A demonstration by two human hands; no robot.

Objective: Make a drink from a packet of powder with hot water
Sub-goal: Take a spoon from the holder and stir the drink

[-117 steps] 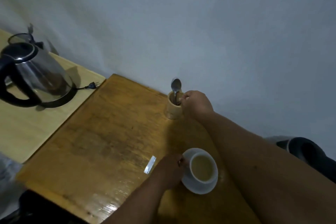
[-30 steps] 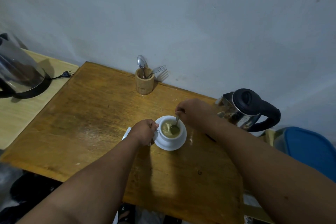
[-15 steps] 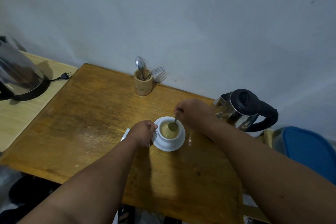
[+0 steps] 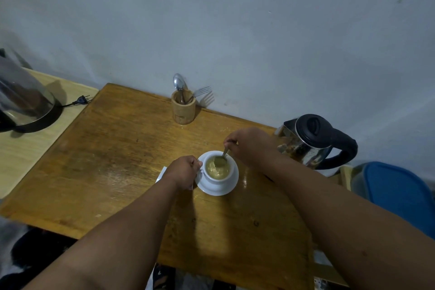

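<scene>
A wooden desk (image 4: 113,172) is set against a pale wall. An electric kettle (image 4: 313,141) is stood at its right edge. A white cup (image 4: 217,178) of pale yellowish drink is seated on a white saucer (image 4: 223,189) near the desk's middle. The cup's handle side is gripped by the left hand (image 4: 184,172), fingers closed around it. A teaspoon (image 4: 221,160) is pinched by the right hand (image 4: 249,146), its bowl dipped in the drink. A white packet (image 4: 162,173) is partly hidden beneath the left hand.
</scene>
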